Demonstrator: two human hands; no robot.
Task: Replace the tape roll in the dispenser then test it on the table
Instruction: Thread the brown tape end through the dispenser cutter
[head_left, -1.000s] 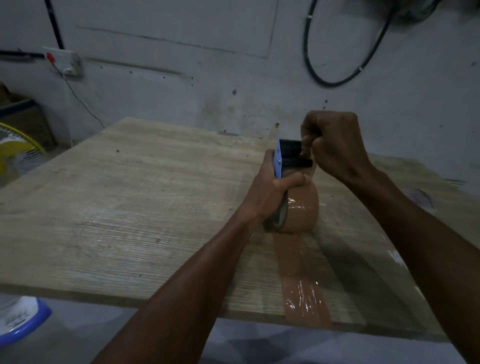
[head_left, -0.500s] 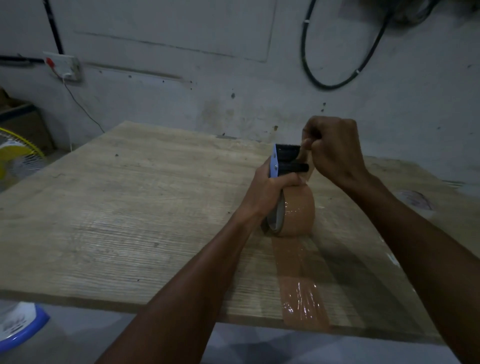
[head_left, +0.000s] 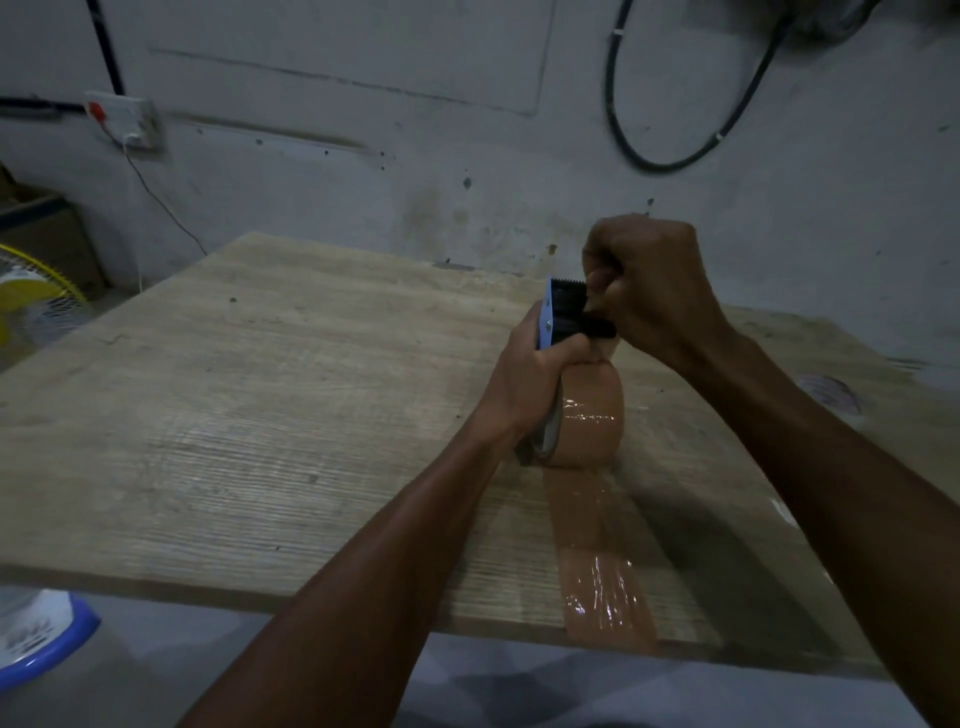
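Observation:
A blue and black tape dispenser (head_left: 558, 312) stands on the wooden table (head_left: 260, 415) with a brown tape roll (head_left: 589, 421) mounted in it. My left hand (head_left: 524, 384) grips the dispenser body from the left side. My right hand (head_left: 644, 280) is curled in a fist at the toothed cutter end and pinches the tape there. A strip of brown tape (head_left: 597, 561) lies stuck on the table from the roll to the near edge.
A clear empty tape roll (head_left: 828, 392) lies on the table to the right. A yellow fan (head_left: 31, 306) stands at far left, a blue-rimmed white object (head_left: 36, 629) below the near left edge. A wall with a socket (head_left: 122, 119) and black cable (head_left: 675, 130) is behind.
Both hands and the dispenser stay nearly in place; my right hand has shifted slightly at the cutter end. The taped strip is unchanged.

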